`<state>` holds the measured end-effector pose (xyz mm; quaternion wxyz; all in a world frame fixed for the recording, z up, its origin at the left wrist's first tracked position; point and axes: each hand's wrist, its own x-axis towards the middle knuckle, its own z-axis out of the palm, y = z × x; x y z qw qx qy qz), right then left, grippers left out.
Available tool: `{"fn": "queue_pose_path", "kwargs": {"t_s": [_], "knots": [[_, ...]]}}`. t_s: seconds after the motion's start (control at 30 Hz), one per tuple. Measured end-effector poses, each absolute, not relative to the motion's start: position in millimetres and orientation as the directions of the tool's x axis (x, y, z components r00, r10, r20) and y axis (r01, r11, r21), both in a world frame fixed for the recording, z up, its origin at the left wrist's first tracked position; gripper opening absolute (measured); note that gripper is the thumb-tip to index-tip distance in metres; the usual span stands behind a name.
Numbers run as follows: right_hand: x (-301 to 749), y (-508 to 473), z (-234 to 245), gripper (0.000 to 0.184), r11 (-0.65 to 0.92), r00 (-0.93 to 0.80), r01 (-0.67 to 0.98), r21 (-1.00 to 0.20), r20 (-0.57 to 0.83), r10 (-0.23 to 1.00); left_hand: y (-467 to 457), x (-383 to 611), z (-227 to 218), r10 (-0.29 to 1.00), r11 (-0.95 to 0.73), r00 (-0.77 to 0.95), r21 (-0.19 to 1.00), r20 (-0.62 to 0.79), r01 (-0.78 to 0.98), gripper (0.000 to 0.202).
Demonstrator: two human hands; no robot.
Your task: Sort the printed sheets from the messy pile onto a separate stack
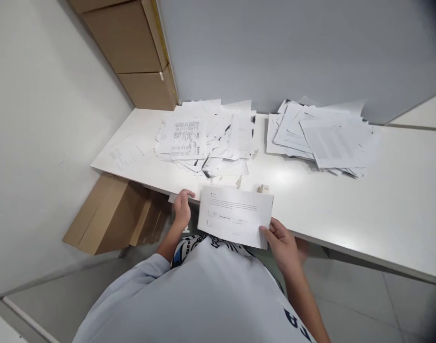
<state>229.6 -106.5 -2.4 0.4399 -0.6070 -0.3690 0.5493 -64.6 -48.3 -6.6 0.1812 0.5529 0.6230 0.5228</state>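
"Reading from the left, what does the scene show?"

"Cardboard cartons [106, 209] beneath the white table [400, 200], a loose printed sheet [123, 155] on its left end, and stacked boxes [142, 90] at the far side."

"And the left hand [182, 208]?"

"It lies at the table's near edge, its fingers loosely curled, just beside the held paper but apart from it. Whether they grip anything cannot be told. Farther off, to its right, spreads the left paper pile [187, 138]."

"Where is the held paper [235, 216]?"

"In front of the body, over the table's near edge, print upward. A small beige block [263, 189] sits just beyond its far right corner."

"How is it secured?"

"By the right hand [284, 240] alone, pinching the near right corner, thumb above and fingers beneath. To the far right lies the right paper pile [325, 136]."

"What makes for good handling?"

"A light pinch, in my judgement, to avoid creasing; the left fingers could support the free side, keeping the page level and clear of the block."
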Motion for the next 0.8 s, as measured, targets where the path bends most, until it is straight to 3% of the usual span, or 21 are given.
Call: {"fn": "queue_pose_path", "kwargs": {"t_s": [0.13, 0.23, 0.43, 0.6, 0.8], "knots": [[280, -130, -11, 0.049, -0.442, 0.192, 0.025, -0.897, -0.43, 0.882, -38, -55, -17, 0.904, -0.342, 0.169, 0.427, 0.394, 0.837, 0.043], [307, -150, -17, 0.046, -0.49, 0.245, -0.013, -0.871, -0.478, 0.843, -37, -46, -43, 0.874, -0.411, 0.32, 0.203, 0.365, 0.889, 0.049], [334, -176, -32, 0.046, -0.475, 0.325, -0.17, -0.863, -0.504, 0.8, -37, -43, -82, 0.862, -0.356, 0.274, 0.124, 0.427, 0.926, 0.048], [352, -181, -35, 0.047, -0.44, 0.397, -0.151, -0.885, -0.462, 0.793, -29, -40, -55, 0.843, -0.466, 0.412, 0.089, 0.346, 0.88, 0.06], [359, -177, -22, 0.044, -0.512, 0.281, -0.12, -0.851, -0.524, 0.804, -18, -17, -34, 0.852, -0.499, 0.473, 0.076, 0.225, 0.863, 0.075]]}}
